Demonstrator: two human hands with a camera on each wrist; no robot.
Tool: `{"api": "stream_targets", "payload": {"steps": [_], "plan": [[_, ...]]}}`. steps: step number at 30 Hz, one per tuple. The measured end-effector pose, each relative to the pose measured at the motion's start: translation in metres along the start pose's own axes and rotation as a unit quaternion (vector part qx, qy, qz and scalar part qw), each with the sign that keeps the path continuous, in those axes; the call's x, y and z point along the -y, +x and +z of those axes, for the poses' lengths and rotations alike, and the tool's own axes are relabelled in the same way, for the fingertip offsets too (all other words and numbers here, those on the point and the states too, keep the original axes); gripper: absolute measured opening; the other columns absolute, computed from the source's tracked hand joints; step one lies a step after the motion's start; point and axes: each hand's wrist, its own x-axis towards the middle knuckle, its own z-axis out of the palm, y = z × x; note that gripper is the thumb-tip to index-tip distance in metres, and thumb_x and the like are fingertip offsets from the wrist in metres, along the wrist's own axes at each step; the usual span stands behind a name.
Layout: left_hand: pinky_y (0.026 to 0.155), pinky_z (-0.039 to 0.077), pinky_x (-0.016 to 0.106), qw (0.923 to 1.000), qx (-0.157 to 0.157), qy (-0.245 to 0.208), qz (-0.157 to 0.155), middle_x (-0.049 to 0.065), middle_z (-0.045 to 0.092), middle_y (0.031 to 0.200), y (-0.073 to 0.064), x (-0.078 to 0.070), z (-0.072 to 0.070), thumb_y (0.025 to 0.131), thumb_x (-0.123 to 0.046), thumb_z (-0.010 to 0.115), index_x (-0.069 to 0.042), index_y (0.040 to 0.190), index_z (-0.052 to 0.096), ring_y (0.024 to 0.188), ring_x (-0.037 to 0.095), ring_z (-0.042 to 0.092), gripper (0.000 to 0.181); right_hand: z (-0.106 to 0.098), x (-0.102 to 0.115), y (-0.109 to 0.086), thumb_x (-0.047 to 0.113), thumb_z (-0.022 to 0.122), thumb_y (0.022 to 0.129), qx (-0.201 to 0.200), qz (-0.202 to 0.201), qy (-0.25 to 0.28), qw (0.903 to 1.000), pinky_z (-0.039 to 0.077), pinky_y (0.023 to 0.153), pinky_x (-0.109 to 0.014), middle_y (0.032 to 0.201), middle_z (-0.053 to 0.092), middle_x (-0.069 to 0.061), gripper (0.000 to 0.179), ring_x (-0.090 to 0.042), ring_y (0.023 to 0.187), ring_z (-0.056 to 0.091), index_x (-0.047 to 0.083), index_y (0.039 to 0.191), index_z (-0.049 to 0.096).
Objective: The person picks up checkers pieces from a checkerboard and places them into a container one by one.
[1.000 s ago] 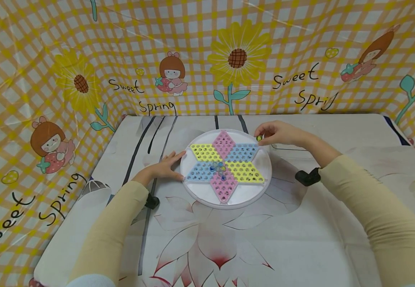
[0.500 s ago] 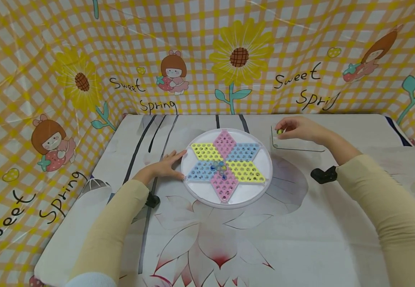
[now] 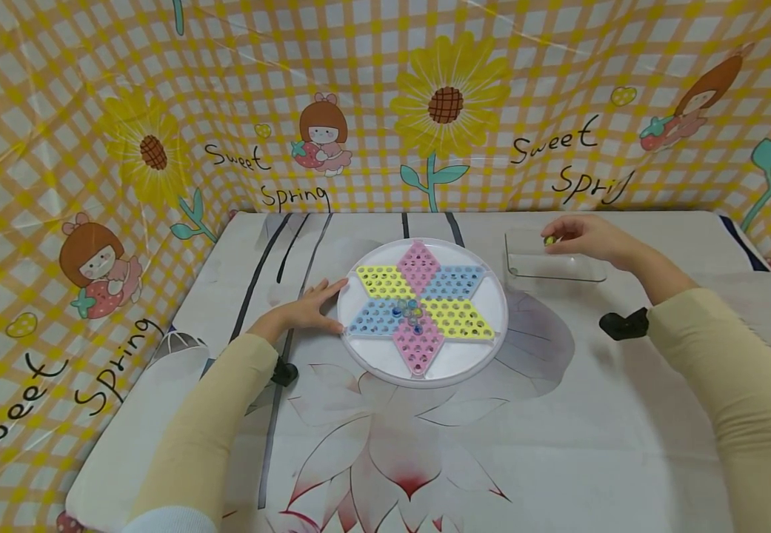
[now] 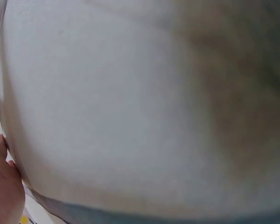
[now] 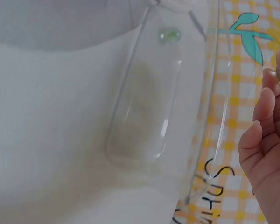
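In the head view my right hand (image 3: 590, 238) pinches a yellow-green marble (image 3: 549, 240) over a clear plastic box (image 3: 552, 278). The right wrist view has a green marble (image 5: 170, 35) lying at one end of the clear box, with the right hand (image 5: 270, 144) raised beside it. A round white Chinese checkers board (image 3: 361, 357) bears a pink, yellow and blue star of holes. Several glass marbles (image 3: 412, 311) sit around the star's centre. My left hand (image 3: 306, 311) rests with spread fingers at the board's left rim.
A white table (image 3: 525, 459) with a printed flower spreads under everything. Behind and to the left hangs a yellow checked cloth (image 3: 372, 133). Something white with thin loops (image 3: 177, 344) lies at the table's left edge. Black wrist mounts (image 3: 623, 324) sit at both cuffs.
My right hand has moved right with the marble, from the board's far right rim to above the clear box. The left hand stays at the board's rim.
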Motion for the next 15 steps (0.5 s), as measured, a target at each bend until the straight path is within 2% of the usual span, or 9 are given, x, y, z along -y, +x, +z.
{"api": "stream_targets", "payload": {"steps": [4,10,15], "plan": [[0.092,-0.001,0.057,1.0,0.0,-0.001,0.0,0.0,-0.01,0.139,0.0,0.0,0.0,0.053,-0.057,0.066,-0.043,0.13,0.005,0.124,0.027,-0.015,0.099,-0.002,-0.009,-0.003,0.034,0.058,0.076,-0.007,0.009,-0.003,0.9999,0.041,0.068,-0.024,0.095,0.053,-0.003,0.039,-0.011,0.081,0.05,0.009,0.105,0.049],[0.092,-0.001,0.057,1.0,0.0,-0.001,0.002,0.001,-0.01,0.139,0.0,0.001,-0.001,0.053,-0.057,0.066,-0.043,0.13,0.005,0.124,0.027,-0.015,0.099,-0.006,-0.021,-0.007,0.033,0.056,0.078,-0.006,0.024,-0.015,0.9996,0.04,0.07,-0.03,0.094,0.052,-0.004,0.042,-0.014,0.081,0.049,0.005,0.107,0.047],[0.092,-0.001,0.057,1.0,0.0,-0.001,0.0,0.0,-0.01,0.139,0.0,0.001,-0.001,0.053,-0.057,0.066,-0.044,0.129,0.005,0.124,0.027,-0.015,0.099,-0.01,-0.033,-0.01,0.034,0.055,0.078,-0.007,0.031,-0.025,0.9992,0.039,0.072,-0.034,0.095,0.052,-0.005,0.043,-0.008,0.08,0.047,0.005,0.108,0.046]]}}
